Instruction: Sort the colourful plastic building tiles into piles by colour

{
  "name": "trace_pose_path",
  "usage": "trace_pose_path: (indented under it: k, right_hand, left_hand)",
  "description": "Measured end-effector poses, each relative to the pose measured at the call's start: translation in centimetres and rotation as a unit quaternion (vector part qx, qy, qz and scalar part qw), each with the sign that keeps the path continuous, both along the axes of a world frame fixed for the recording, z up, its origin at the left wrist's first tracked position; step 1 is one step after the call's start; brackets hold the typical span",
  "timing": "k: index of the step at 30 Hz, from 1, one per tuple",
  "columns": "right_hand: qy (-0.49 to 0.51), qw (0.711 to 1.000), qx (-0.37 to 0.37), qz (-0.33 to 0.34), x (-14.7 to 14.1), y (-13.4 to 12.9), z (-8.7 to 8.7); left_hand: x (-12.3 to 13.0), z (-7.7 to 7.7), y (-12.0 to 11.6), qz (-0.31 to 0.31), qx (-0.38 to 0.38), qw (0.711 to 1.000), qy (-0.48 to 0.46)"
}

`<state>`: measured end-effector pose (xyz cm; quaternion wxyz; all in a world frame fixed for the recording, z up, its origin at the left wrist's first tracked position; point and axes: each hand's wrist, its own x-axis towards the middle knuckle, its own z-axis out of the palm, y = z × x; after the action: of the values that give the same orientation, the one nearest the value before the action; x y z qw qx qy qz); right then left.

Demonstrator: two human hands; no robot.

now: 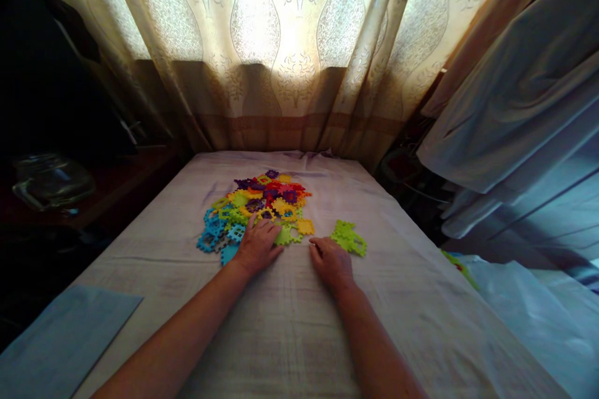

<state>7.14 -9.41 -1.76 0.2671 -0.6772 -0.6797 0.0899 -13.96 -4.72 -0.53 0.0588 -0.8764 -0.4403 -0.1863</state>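
A pile of flat, notched plastic pieces [255, 204] in red, yellow, purple, green and blue lies on the cloth-covered table [290, 305]. My left hand [259, 245] rests at the pile's near edge, fingers apart, touching the pieces around a light green one [283, 235]. To its right, my right hand [331, 262] is on the cloth with its fingers curled together; whatever is at the fingertips is too small to make out. Just beyond that hand, a few lime green pieces [349, 238] lie together, separate from the pile.
A light blue sheet [70, 336] lies at the table's near left corner. A glass jug [51, 181] stands on a dark surface at left. Curtains [299, 93] hang behind the table. Fabric [510, 93] and a plastic bag [528, 312] are at right.
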Motion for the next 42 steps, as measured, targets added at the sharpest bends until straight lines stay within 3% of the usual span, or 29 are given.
trace_pose_path:
  k: [3,8,12,16,20,26,29,32,35,42]
  right_hand:
    - [0.113,0.993,-0.007,0.02,-0.6,0.2,-0.2]
    - [0.295,0.951,-0.029,0.09,-1.9,0.7,-1.2]
    - [0.335,0.94,-0.017,0.057,-0.3,1.3,-1.0]
    - [0.298,0.952,0.047,-0.059,4.1,1.6,0.1]
    - [0.22,0.96,0.05,-0.167,8.0,1.0,0.6]
    - [-0.009,0.96,0.103,-0.259,8.4,-0.3,1.9]
    - [-0.049,0.97,0.102,-0.215,6.1,-0.3,2.5]
    - [-0.056,0.993,0.046,-0.097,2.5,0.0,2.4]
    - [-0.08,0.997,-0.021,-0.002,-0.8,0.3,1.7]
    - [-0.142,0.987,-0.06,0.04,-2.7,0.2,1.8]
  left_hand:
    - [-0.4,-0.2,-1.5,-0.02,-0.008,0.999,-0.038]
    - [0.3,-1.4,-3.3,-0.043,-0.005,0.994,-0.101]
    - [0.5,-2.3,-3.6,-0.023,-0.008,0.993,-0.115]
    - [-0.3,-2.6,-3.6,0.007,-0.013,0.997,-0.081]
    - [-1.0,-2.2,-3.8,0.026,-0.023,0.997,-0.075]
    - [-0.7,-1.3,-4.3,0.03,-0.012,0.995,-0.097]
    - [-0.7,-1.3,-4.5,0.04,-0.011,0.994,-0.104]
    - [-0.8,-1.5,-4.7,0.043,-0.013,0.993,-0.11]
    - [-0.8,-1.6,-4.7,0.041,-0.005,0.993,-0.111]
    - [-0.5,-1.5,-4.9,0.038,0.009,0.993,-0.112]
